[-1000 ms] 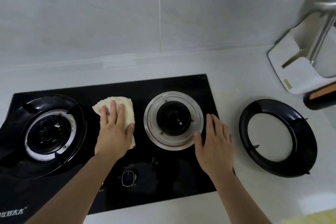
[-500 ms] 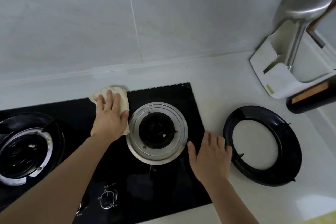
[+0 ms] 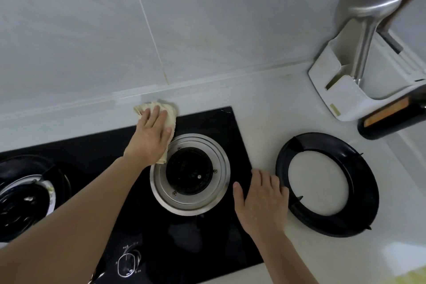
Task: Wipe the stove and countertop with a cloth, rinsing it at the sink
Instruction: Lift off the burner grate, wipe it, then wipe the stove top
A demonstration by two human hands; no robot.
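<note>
The black glass stove fills the lower left, set into a pale countertop. My left hand presses a cream cloth flat with straight fingers at the stove's back edge, just behind the right burner. The cloth's far corner lies over the countertop strip by the wall. My right hand rests flat, fingers straight, on the stove's right edge beside the burner. It holds nothing.
A black pan support ring lies on the countertop right of the stove. A white holder with a steel ladle and a dark bottle stand at the back right. The left burner keeps its support. A knob sits at the front.
My left hand has slid the cloth away from me, from between the burners to the stove's back edge. My right hand has stayed by the stove's right edge. My view shifted right.
</note>
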